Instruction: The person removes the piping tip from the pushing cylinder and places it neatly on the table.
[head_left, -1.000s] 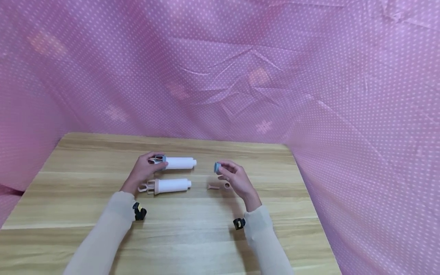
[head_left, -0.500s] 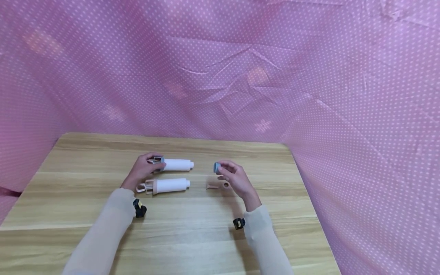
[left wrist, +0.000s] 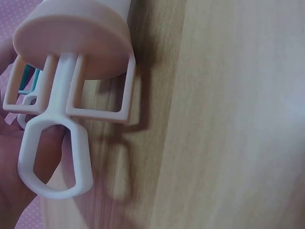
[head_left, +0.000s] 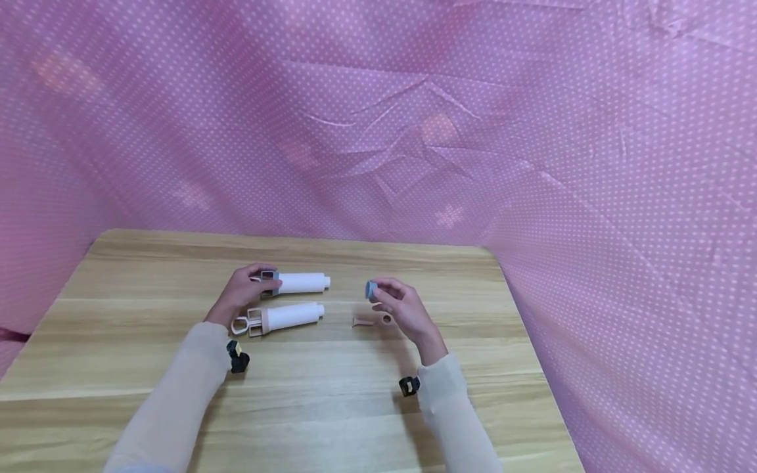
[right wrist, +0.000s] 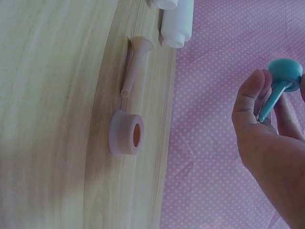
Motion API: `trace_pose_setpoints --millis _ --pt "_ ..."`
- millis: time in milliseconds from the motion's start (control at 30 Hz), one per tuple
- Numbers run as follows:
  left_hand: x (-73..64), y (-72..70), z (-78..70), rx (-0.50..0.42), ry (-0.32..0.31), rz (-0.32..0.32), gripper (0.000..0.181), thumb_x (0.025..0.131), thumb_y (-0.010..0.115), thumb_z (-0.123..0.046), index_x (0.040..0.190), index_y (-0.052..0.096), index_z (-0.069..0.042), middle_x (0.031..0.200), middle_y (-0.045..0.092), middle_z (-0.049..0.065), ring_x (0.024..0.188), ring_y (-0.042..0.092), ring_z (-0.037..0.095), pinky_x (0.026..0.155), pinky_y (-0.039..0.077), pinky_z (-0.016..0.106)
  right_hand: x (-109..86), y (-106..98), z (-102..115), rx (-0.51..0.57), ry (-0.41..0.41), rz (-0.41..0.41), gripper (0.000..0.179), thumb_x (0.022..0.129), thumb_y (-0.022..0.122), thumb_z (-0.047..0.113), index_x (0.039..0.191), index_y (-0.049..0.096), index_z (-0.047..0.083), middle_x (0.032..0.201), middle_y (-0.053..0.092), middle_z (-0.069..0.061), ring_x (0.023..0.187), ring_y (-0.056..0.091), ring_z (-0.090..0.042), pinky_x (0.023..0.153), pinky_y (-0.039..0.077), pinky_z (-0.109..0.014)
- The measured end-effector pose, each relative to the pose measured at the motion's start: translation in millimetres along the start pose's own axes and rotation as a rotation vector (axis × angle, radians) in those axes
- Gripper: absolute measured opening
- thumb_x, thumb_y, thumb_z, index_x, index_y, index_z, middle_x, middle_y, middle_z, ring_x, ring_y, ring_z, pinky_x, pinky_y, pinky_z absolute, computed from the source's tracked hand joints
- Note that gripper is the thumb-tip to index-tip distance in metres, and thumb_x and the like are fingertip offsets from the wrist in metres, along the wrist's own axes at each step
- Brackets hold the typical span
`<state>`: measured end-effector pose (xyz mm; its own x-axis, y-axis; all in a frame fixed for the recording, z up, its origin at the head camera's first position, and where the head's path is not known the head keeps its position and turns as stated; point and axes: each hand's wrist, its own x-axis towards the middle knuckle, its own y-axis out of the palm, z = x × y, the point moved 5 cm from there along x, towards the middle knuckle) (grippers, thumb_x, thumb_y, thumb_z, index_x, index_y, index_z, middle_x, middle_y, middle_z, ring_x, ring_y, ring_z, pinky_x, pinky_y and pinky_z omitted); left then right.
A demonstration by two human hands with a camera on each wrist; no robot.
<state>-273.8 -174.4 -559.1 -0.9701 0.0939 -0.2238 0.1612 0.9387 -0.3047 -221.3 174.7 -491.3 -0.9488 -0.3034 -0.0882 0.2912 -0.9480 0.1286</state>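
Near the back of the table, my left hand point(head_left: 241, 289) grips a white syringe point(head_left: 301, 282) by its blue collar, thumb in front. Its tip points right. In front of it lies a second white syringe point(head_left: 292, 317) with a pale pink collar. The left wrist view shows that pink collar point(left wrist: 71, 40) with two square finger loops and a white plunger ring point(left wrist: 83, 162). My right hand point(head_left: 407, 314) pinches a blue ring cap point(head_left: 370, 290) above the table. A slim blue nozzle point(right wrist: 272, 102) sits in the same hand, slanting below the cap in the right wrist view.
Beneath my right hand a pink flared nozzle point(head_left: 363, 322) and a pink ring cap point(head_left: 387, 319) lie on the wooden table point(head_left: 331, 407). A pink dotted cloth point(head_left: 378, 131) hangs behind the table and along both sides.
The blue-collared syringe has shifted slightly left with my left hand. The pink-collared syringe has turned a little, its tip swinging away from me. My right hand still holds the blue parts, nearly unmoved.
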Motion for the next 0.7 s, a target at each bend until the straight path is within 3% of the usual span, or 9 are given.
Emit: trace_pose_setpoints --millis 233,467,567,700 --pt "-1.1 -4.0 -7.7 0.027 0.047 0.01 0.062 0.092 0.077 -0.028 0.142 0.053 -0.001 0.131 0.057 0.022 0.115 0.052 0.032 0.093 0.047 0.038 -0.1 5 3 -0.014 0.006 0.01 0.034 0.101 0.06 0.006 0.132 0.055 -0.009 0.107 0.064 -0.009 0.096 0.063 -0.019 0.09 0.057 -0.033" --pt "-13.2 -11.2 -24.4 0.016 0.091 0.011 0.062 0.095 0.073 -0.028 0.145 0.049 0.0 0.151 0.041 0.025 0.135 0.039 0.044 0.113 0.033 0.059 1.4 8 7 -0.017 0.012 0.023 0.032 0.101 0.059 0.005 0.131 0.056 -0.008 0.107 0.064 -0.008 0.097 0.064 -0.019 0.091 0.056 -0.035" --pt "-21.6 -11.0 -33.4 0.046 0.099 -0.008 0.062 0.096 0.072 -0.035 0.146 0.05 -0.005 0.158 0.034 0.021 0.136 0.039 0.045 0.112 0.033 0.063 1.3 9 9 -0.022 0.007 0.03 0.032 0.101 0.06 0.006 0.13 0.056 -0.007 0.107 0.064 -0.008 0.098 0.064 -0.02 0.092 0.056 -0.036" --pt "-30.8 -3.8 -48.7 0.135 0.195 -0.064 0.06 0.095 0.071 -0.041 0.143 0.054 -0.008 0.157 0.036 0.021 0.129 0.046 0.046 0.105 0.04 0.065 0.5 12 12 -0.037 -0.003 0.042 0.033 0.1 0.062 0.007 0.129 0.057 -0.008 0.108 0.065 -0.008 0.098 0.064 -0.02 0.092 0.056 -0.037"
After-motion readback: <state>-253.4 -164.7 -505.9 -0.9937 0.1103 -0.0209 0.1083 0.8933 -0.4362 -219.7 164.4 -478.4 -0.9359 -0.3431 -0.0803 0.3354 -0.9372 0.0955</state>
